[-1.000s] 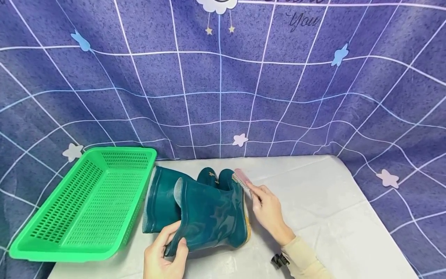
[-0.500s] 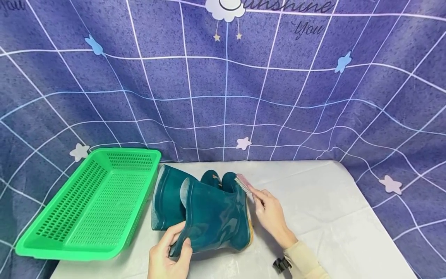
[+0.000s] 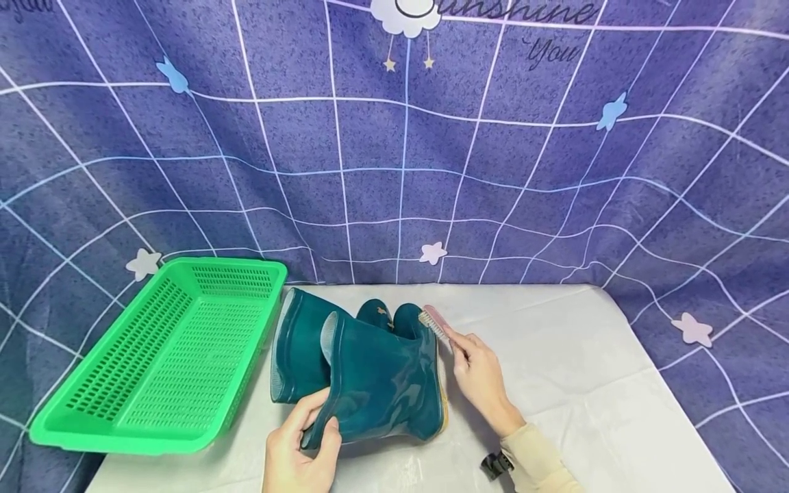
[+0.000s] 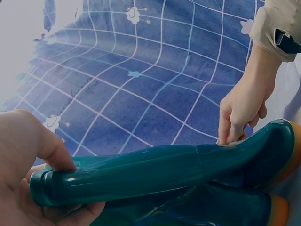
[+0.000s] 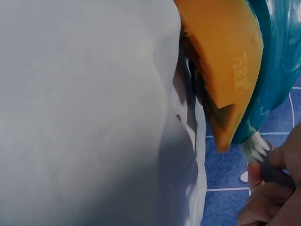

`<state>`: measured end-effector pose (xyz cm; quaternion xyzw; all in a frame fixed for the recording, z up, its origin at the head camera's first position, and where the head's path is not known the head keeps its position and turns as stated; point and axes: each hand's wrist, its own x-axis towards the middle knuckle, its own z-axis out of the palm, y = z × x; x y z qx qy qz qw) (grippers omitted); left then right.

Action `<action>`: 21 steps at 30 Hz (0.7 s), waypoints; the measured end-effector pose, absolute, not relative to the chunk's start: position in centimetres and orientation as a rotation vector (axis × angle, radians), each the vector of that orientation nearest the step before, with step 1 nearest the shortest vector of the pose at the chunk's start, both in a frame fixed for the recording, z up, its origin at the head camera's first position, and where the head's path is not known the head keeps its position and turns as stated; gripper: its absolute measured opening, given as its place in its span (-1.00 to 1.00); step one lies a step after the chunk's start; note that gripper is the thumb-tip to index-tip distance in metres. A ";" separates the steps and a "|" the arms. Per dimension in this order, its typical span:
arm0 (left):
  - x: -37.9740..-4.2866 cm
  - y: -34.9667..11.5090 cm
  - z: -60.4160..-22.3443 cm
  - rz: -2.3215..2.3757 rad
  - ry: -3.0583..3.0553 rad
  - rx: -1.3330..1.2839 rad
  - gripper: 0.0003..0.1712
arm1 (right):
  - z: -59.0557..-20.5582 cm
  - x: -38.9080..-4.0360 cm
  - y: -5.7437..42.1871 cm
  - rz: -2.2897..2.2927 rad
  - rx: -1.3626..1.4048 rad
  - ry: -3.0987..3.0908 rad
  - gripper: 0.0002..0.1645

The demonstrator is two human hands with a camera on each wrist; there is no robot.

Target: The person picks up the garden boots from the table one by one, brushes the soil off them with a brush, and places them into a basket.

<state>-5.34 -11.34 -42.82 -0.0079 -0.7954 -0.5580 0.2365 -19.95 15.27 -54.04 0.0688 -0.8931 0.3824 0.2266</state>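
Observation:
A dark teal rubber boot (image 3: pixel 382 383) lies on its side, toe pointing away, its yellow-orange sole (image 5: pixel 225 61) facing right. My left hand (image 3: pixel 302 445) grips the rim of its shaft, thumb outside and fingers inside the opening; the left wrist view shows this hand (image 4: pixel 42 160) at the boot top. A second teal boot (image 3: pixel 302 349) lies beside it, partly hidden. In my right hand (image 3: pixel 477 373) is a pink scrubbing brush (image 3: pixel 437 320) with white bristles (image 5: pixel 256 148), which meet the near boot around its foot. The right wrist view has the fingers (image 5: pixel 263 197) wrapped round the brush handle.
A green perforated plastic basket (image 3: pixel 172 356) stands at the left. White sheeting (image 3: pixel 555 356) covers the table. Behind hangs a purple-blue grid-patterned curtain (image 3: pixel 505 164) with stars. A black device (image 3: pixel 496 465) sits at the right sleeve (image 3: pixel 533 452).
The brush has shifted slightly along the boot's foot with my right hand. My left hand keeps its grip on the rim. The head view has shifted a little, so the scene sits further right.

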 end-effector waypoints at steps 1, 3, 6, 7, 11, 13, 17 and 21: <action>-5.3 -11.4 -42.8 -1.524 -2.178 -0.021 -0.50 | -54.1 -20.0 15.3 1.073 0.171 -2.459 -0.56; -5.2 -11.5 -42.9 -1.519 -2.170 -0.026 -0.50 | -54.2 -20.0 15.4 1.118 0.153 -2.444 -0.56; -5.2 -11.5 -42.9 -1.519 -2.165 -0.041 -0.50 | -54.1 -19.8 15.4 1.156 0.196 -2.411 -0.56; -5.2 -11.6 -42.9 -1.523 -2.163 -0.044 -0.50 | -54.0 -19.7 15.4 1.156 0.223 -2.409 -0.56; -5.2 -11.5 -43.0 -1.520 -2.160 -0.053 -0.49 | -53.9 -19.5 15.3 1.092 0.276 -2.432 -0.56; -5.2 -11.5 -43.1 -1.508 -2.166 -0.048 -0.49 | -53.9 -19.7 15.3 1.043 0.261 -2.451 -0.55; -5.3 -11.5 -43.2 -1.482 -2.184 -0.024 -0.48 | -53.8 -20.0 15.2 0.974 0.194 -2.485 -0.57; -5.4 -11.6 -43.2 -1.474 -2.183 -0.013 -0.49 | -53.7 -20.2 14.9 0.983 0.202 -2.461 -0.58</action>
